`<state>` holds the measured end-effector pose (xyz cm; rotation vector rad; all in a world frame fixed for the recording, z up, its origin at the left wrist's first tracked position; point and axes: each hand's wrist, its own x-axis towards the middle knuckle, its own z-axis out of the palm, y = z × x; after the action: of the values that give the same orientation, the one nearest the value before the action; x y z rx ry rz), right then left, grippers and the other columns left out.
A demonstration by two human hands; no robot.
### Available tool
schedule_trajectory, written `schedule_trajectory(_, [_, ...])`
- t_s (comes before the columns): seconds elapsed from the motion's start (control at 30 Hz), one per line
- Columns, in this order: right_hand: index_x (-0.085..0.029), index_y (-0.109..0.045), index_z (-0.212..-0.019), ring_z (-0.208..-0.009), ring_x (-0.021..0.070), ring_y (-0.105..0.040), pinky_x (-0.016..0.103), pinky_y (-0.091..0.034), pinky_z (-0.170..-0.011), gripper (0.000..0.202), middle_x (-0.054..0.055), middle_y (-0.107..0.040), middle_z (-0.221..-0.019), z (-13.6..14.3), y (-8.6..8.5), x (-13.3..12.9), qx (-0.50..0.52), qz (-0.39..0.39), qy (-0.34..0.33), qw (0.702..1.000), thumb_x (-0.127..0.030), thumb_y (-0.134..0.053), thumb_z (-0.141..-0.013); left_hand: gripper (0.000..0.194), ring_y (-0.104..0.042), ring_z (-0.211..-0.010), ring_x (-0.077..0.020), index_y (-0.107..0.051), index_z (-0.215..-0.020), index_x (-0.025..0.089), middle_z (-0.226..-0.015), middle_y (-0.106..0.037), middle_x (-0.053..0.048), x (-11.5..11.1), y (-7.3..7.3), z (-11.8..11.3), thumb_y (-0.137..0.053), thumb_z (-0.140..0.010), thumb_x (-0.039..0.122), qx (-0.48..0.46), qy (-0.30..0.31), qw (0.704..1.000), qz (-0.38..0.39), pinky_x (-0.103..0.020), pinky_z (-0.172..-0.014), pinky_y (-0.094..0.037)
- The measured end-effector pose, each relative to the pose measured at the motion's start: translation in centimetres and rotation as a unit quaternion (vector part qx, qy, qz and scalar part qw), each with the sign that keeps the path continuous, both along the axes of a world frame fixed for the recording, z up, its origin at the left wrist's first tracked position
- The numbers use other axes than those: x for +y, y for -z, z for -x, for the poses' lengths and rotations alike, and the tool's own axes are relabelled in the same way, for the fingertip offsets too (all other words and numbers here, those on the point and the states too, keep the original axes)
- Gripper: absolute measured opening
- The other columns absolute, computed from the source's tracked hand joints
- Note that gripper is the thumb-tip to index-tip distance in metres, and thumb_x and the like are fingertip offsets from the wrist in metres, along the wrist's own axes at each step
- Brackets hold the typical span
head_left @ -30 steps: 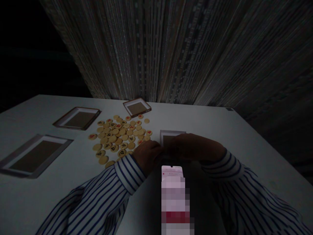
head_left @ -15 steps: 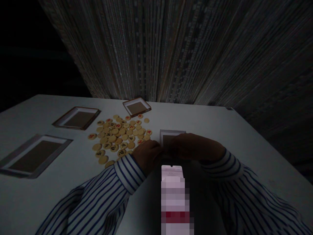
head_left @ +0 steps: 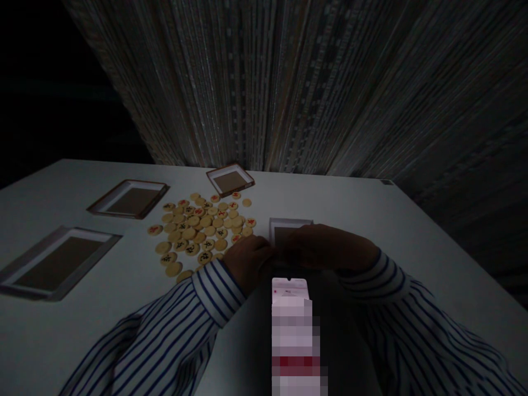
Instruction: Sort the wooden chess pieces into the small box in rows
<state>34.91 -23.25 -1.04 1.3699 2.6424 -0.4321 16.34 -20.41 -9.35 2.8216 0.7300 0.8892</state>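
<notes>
My left hand (head_left: 246, 260), in a blue-striped sleeve, is at the near left corner of a shallow box (head_left: 289, 222) with a dark floor. Its fingers are bent and pressed together, their tips in shadow. Across the right part of that box lies my right hand (head_left: 330, 247), fingers curled inward toward the left hand. Whatever either hand holds is hidden in the dark. Beside my left hand spreads a loose pile of round wooden Chinese chess pieces (head_left: 206, 222), some showing red or black characters, others plain side up.
A lit phone (head_left: 289, 289), mostly pixelated, is below my hands. Three more shallow boxes stand around the pile: a pale one (head_left: 113, 237) at the left, a brown-edged one (head_left: 93, 209) behind it, another (head_left: 223, 192) at the back. A striped curtain (head_left: 256, 82) hangs behind the white table (head_left: 338, 192).
Both hands hold nearly the same place. The view has shifted very slightly, and the top of the phone screen shows different content.
</notes>
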Motion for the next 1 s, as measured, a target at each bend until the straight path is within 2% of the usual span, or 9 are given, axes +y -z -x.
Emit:
schedule_trajectory(0.27, [-0.017,-0.067,-0.084,-0.066,0.0136,-0.060,0.024,-0.041,-0.058,0.021,0.006,-0.068,-0.081,0.31,-0.34,-0.12,-0.007,0.000,0.002,1.000,-0.014,-0.047,-0.079,0.016,-0.057,-0.066,-0.0177,-0.069,-0.084,0.015,-0.075,-0.064,-0.009,-0.24,-0.44,-0.05,-0.053,-0.080,0.018,0.004,-0.005,1.000,-0.003,-0.030,-0.058,-0.046])
schedule_trajectory(0.43, [-0.017,-0.066,-0.089,-0.070,0.0146,-0.061,0.025,-0.042,-0.060,0.022,0.006,-0.068,-0.085,0.29,-0.24,-0.07,-0.022,-0.007,0.008,1.000,-0.015,-0.047,-0.079,0.016,-0.057,-0.067,-0.0176,-0.068,-0.084,0.014,-0.076,-0.064,-0.009,-0.16,-0.34,0.02,-0.054,-0.079,0.018,0.008,-0.002,1.000,0.002,-0.030,-0.058,-0.046])
schedule_trajectory(0.83, [-0.015,-0.066,-0.087,-0.070,0.0136,-0.060,0.024,-0.042,-0.061,0.020,0.006,-0.068,-0.085,0.13,0.21,0.04,-0.019,0.002,0.010,1.000,-0.016,-0.047,-0.080,0.018,-0.057,-0.070,-0.0184,-0.067,-0.086,0.014,-0.078,-0.063,-0.010,-0.12,-0.13,0.05,-0.050,-0.082,0.018,0.002,0.003,1.000,0.005,-0.032,-0.059,-0.047])
schedule_trajectory(1.0, [-0.016,-0.066,-0.087,-0.070,0.0149,-0.061,0.025,-0.042,-0.061,0.021,0.007,-0.068,-0.084,0.11,-0.21,-0.13,-0.017,-0.008,0.007,1.000,-0.016,-0.046,-0.081,0.017,-0.056,-0.067,-0.0181,-0.068,-0.083,0.014,-0.076,-0.062,-0.010,-0.15,-0.17,0.03,-0.052,-0.081,0.018,0.000,-0.001,1.000,-0.003,-0.031,-0.058,-0.046])
